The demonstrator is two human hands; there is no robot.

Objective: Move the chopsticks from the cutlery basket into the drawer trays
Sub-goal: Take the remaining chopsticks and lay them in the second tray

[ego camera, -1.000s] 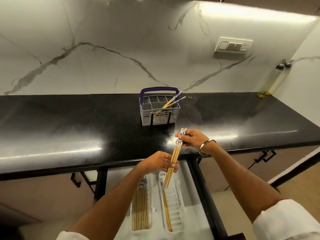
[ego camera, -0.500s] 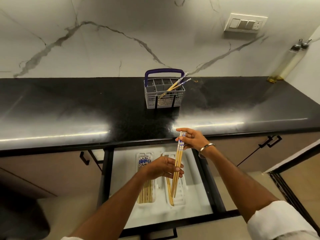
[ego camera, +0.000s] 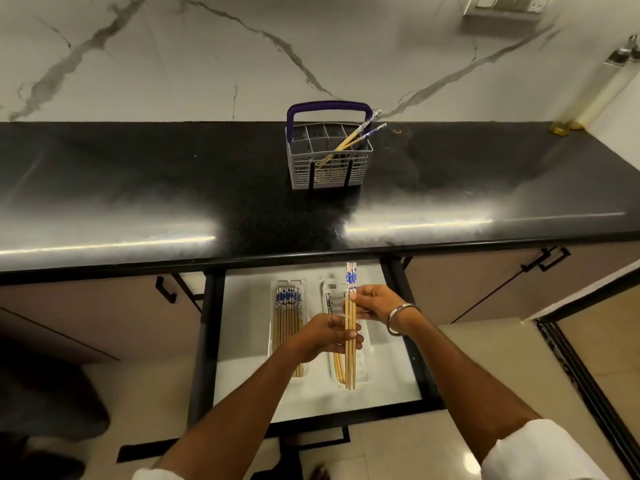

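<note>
Both hands hold a small bundle of wooden chopsticks (ego camera: pixel 350 327) with blue-patterned tops, lengthwise above the right drawer tray (ego camera: pixel 362 370). My right hand (ego camera: pixel 375 302) pinches the bundle near the patterned end. My left hand (ego camera: pixel 329 337) grips it lower down. The right tray holds a few chopsticks underneath. The left tray (ego camera: pixel 288 327) is filled with several chopsticks. On the black counter stands the grey cutlery basket (ego camera: pixel 329 157) with a purple handle; two chopsticks (ego camera: pixel 356 136) lean in it to the right.
The open white drawer (ego camera: pixel 242 341) sits under the black counter (ego camera: pixel 138 188), between closed cabinet fronts with black handles. An oil bottle (ego camera: pixel 602 84) leans in the far right corner. A switch plate (ego camera: pixel 509 5) is on the marble wall.
Both hands have brought the bundle down from the counter edge to over the right tray and turned it nearly parallel to the tray. The view has tilted downward, showing more of the drawer.
</note>
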